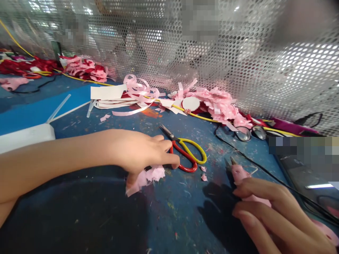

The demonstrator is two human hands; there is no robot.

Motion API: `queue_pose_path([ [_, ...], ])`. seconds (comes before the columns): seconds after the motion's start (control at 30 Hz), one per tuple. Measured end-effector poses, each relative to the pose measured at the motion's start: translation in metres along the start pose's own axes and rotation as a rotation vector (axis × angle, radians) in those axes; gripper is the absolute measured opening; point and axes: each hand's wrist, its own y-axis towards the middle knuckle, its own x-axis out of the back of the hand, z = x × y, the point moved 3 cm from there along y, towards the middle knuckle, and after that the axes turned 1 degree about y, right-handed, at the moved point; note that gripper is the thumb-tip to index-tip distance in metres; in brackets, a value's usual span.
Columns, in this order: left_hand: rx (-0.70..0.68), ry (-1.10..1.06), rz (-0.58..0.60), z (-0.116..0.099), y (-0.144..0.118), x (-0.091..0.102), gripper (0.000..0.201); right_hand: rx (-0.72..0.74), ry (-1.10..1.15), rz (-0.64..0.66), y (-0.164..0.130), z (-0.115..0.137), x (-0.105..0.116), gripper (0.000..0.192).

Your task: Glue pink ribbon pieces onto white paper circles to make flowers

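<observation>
My left hand (144, 150) reaches across the table, fingers stretched out beside the handles of a pair of scissors (186, 153) with one red and one yellow loop. Below the palm is a frilled pink ribbon piece (155, 174), its left end by my thumb; whether the thumb presses on it I cannot tell. At the right, my right hand (272, 211) has its fingers round a pink hot glue gun (239, 173), whose metal nozzle points away from me. Much of the gun's body is hidden behind the fingers. Small pink scraps (203, 177) lie between the hands.
Along the perforated metal screen (164, 46) lie pink ribbon heaps (214, 102), white cards (108, 92) and a yellow cord (201, 117). Eyeglasses (243, 134) and a dark device (307, 169) are at right. A black cable (246, 157) crosses there. A white box (29, 135) stands at left.
</observation>
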Motion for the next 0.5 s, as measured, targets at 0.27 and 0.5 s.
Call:
queue_pose_path([
  [0.27, -0.1, -0.182, -0.03, 0.018, 0.004, 0.013, 0.041, 0.029, -0.023, 0.014, 0.0, 0.001, 0.0, 0.014],
  [0.5, -0.011, -0.056, 0.064, -0.001, -0.01, 0.009, 0.1, 0.032, -0.002, 0.043, 0.0, 0.003, 0.001, 0.013],
])
